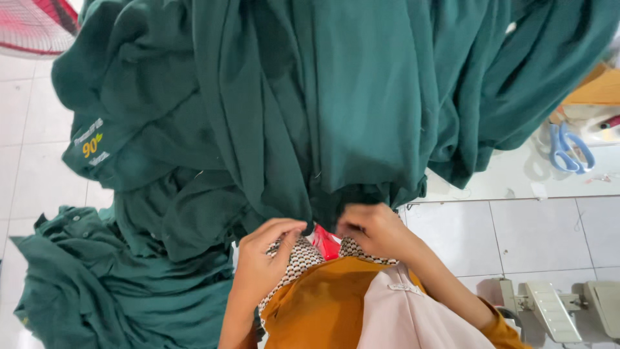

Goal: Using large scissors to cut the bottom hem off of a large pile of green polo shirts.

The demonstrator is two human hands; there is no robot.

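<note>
Two hands pinching dark green cloth (310, 97), soft, heavily folded, draped above the lap.
Left hand (265, 258) and right hand (374, 229) grip its lower edge; blue scissors (569, 148), apparently one pair, lie well apart.

You've got 2 hands, left (261, 262) & right (373, 229), on 1 big green fabric heap (310, 103). Also 1 pr blue scissors (569, 147), 1 red fan (35, 26).

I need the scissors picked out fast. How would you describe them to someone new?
Start at the big heap of dark green cloth filling the top. Follow its right edge to the white tabletop. The scissors lie there, the only thing with pale blue loop handles.
</note>
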